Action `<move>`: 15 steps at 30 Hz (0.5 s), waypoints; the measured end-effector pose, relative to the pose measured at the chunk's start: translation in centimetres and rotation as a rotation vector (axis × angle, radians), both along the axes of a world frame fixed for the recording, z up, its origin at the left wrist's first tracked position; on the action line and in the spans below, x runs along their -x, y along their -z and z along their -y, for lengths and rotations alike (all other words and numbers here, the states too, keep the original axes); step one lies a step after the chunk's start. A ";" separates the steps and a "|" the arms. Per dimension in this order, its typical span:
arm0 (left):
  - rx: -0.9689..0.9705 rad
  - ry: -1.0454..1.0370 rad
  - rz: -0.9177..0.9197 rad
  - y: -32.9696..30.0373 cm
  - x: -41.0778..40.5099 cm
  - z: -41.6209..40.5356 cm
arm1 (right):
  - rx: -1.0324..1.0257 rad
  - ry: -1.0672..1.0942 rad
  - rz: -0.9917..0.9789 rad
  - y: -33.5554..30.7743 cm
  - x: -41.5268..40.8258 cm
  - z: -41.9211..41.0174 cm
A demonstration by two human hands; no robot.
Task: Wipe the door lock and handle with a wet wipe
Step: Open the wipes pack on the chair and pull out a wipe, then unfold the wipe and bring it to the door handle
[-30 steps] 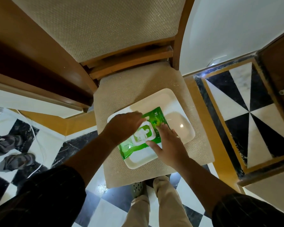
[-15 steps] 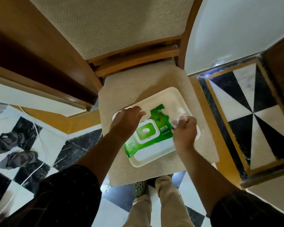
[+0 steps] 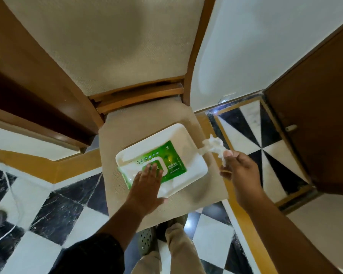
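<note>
The door (image 3: 317,107) stands at the right edge of the view, dark wood, open towards the checkered floor (image 3: 255,135). A small pale fitting (image 3: 290,127) projects from its face; it may be the handle or the lock, but it is too small to tell. A cushioned chair (image 3: 147,123) fills the centre. On its seat lies a white tray (image 3: 178,133), and in the tray a green pack of wipes (image 3: 166,161).

The pack lies flat, label up. Its long axis runs diagonally, from near left to far right, parallel to the long side of the tray.

The left hand (image 3: 147,184) rests flat on the near end of the pack, fingers spread and extended, pressing rather than gripping. It closes on nothing.

The right hand (image 3: 238,171) is off the tray to the right, above the seat edge and floor. Thumb and fingers pinch a crumpled white wet wipe (image 3: 214,146), which sticks out beyond the fingertips towards the wall. The wipe is clear of the pack.

Step in hand: judged as the end of wipe extraction; wiping not yet begun.

Next move calls for: release the pack with the left hand, turn right towards the door, and carry the wipe to the fitting. Opening out the bunched wipe first would give more contact area.
</note>
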State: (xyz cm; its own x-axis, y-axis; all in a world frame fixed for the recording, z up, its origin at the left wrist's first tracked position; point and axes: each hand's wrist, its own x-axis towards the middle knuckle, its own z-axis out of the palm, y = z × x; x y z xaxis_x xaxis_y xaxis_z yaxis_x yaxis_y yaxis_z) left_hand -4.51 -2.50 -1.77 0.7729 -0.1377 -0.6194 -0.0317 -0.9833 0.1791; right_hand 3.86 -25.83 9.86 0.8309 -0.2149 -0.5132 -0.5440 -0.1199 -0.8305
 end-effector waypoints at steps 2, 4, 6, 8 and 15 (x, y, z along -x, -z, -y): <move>0.204 -0.216 -0.216 -5.3 -2.0 1.5 | -0.053 0.011 -0.013 -4.0 1.2 0.1; 0.640 -0.583 -0.278 -13.0 -3.4 3.9 | -0.112 0.010 0.013 -9.2 2.9 0.3; 1.017 -0.837 -0.314 -19.4 -4.3 6.8 | -0.132 -0.029 0.048 -12.6 4.3 0.3; 1.252 -0.905 -0.297 -25.3 -4.7 9.6 | -0.109 -0.046 0.122 -16.6 5.7 0.9; 1.445 -0.868 -0.138 -38.2 -5.0 14.9 | 0.018 0.079 0.304 -26.3 10.6 4.7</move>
State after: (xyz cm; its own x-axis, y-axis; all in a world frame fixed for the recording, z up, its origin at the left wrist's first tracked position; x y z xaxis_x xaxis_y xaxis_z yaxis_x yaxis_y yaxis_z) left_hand 0.54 -17.37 36.45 0.8740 -0.2057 -0.4403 0.4824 0.2572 0.8373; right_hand -6.76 -30.56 36.18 0.9262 -0.2916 -0.2391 -0.2791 -0.1037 -0.9546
